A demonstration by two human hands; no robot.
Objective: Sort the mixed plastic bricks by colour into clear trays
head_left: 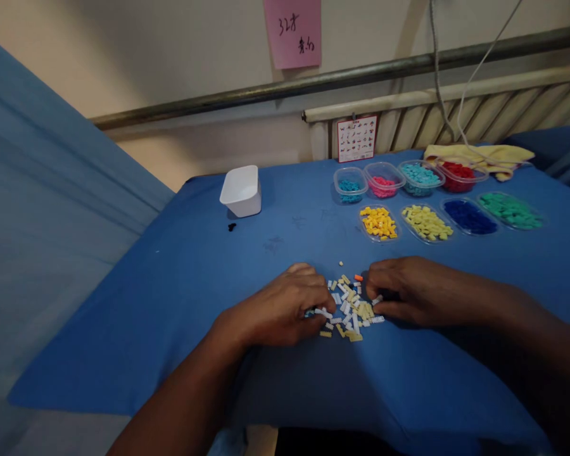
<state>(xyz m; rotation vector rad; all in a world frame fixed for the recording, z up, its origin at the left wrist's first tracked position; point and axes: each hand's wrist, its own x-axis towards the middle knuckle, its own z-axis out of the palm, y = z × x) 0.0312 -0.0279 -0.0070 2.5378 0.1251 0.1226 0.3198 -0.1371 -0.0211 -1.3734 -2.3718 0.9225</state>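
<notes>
A small heap of white and pale yellow bricks (pixel 351 307) lies on the blue-covered table (pixel 180 278), with one orange piece (pixel 358 277) at its far edge. My left hand (pixel 285 307) rests at the heap's left side, fingers curled and pinched on small white pieces. At the heap's right side, my right hand (pixel 408 291) has its fingers bent over a white piece. A single pale piece (pixel 341 263) lies apart just beyond the heap.
Clear tubs of sorted bricks stand at the back right: blue (pixel 350 185), pink (pixel 384 180), teal (pixel 420 175), red (pixel 460 175), orange-yellow (pixel 379 223), pale yellow (pixel 426 222), dark blue (pixel 470 216), green (pixel 510 211). A white square tub (pixel 242 190) and a black bit (pixel 232 227) sit back left.
</notes>
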